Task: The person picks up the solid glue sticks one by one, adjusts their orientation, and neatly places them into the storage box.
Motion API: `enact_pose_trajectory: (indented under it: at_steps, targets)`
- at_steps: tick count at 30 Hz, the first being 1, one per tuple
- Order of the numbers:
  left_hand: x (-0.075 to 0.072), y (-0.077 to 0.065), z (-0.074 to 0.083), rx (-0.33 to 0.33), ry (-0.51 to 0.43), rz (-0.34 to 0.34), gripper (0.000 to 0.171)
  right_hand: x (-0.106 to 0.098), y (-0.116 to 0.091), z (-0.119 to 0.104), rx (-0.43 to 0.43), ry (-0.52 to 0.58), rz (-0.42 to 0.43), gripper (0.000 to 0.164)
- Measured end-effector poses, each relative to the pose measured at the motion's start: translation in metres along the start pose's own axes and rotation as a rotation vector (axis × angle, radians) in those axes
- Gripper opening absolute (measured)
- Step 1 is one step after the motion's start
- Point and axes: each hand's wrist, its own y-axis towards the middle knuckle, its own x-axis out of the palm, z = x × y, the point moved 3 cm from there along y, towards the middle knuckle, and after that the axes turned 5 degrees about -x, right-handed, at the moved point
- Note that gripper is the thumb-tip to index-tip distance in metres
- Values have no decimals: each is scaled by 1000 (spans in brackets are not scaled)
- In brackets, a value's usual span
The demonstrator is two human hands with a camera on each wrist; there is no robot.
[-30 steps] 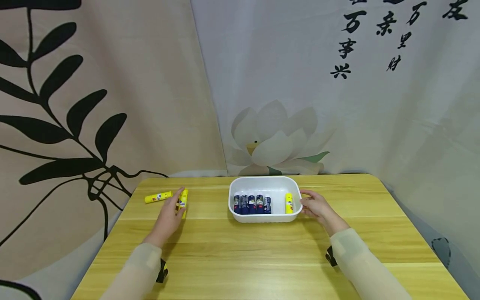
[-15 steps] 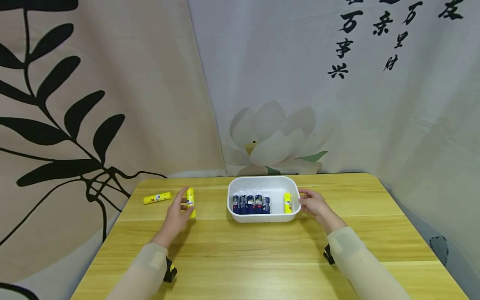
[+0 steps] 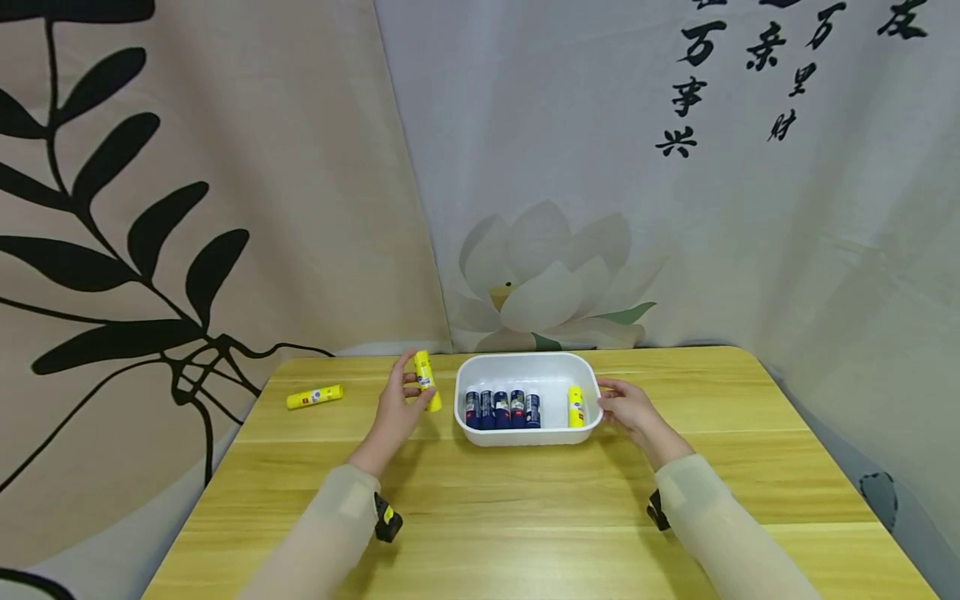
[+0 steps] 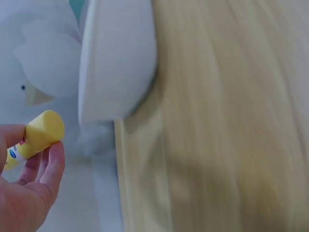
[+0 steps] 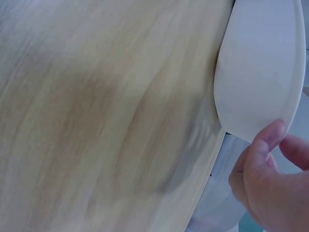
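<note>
My left hand (image 3: pixel 396 411) pinches a yellow glue stick (image 3: pixel 425 377) between thumb and fingers, raised just left of the white tray (image 3: pixel 525 437). The left wrist view shows the round end of this glue stick (image 4: pixel 47 129) beyond the fingertips. At the tray's right end my right hand (image 3: pixel 632 414) grips the rim; in the right wrist view the thumb and a finger meet at the tray's edge (image 5: pixel 292 108). Inside the tray, several dark blue capped sticks (image 3: pixel 502 410) stand in a row on the left. Another yellow glue stick (image 3: pixel 576 407) stands at its right side.
One more yellow glue stick (image 3: pixel 314 397) lies on the wooden table (image 3: pixel 510 517) at the back left. A printed cloth (image 3: pixel 337 208) hangs behind the table's far edge.
My left hand has lifted the glue stick off the table's left part and carried it right, close to the tray. The right hand stays at the tray.
</note>
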Motion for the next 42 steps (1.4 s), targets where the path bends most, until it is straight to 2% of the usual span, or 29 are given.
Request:
enact_pose_trajectory:
  at_steps: [7, 13, 19, 26, 30, 38, 42]
  targets:
    - [35, 3, 23, 56, -25, -5, 70, 0, 1, 1, 5, 6, 2, 47]
    - [71, -2, 32, 79, 8, -46, 69, -1, 2, 2, -3, 12, -5, 47]
    - [104, -6, 36, 82, 136, -98, 67, -1, 0, 3, 2, 30, -8, 48]
    - [135, -5, 47, 107, 212, -106, 66, -2, 0, 3, 8, 60, -16, 49]
    - [152, -6, 51, 94, 263, -106, 68, -3, -2, 3, 5, 74, -16, 48]
    - [177, -9, 52, 81, 395, -53, 72, -3, -1, 2, -3, 51, -21, 49]
    - [184, -11, 52, 53, 479, -71, 73, -3, 0, 3, 2, 51, -21, 49]
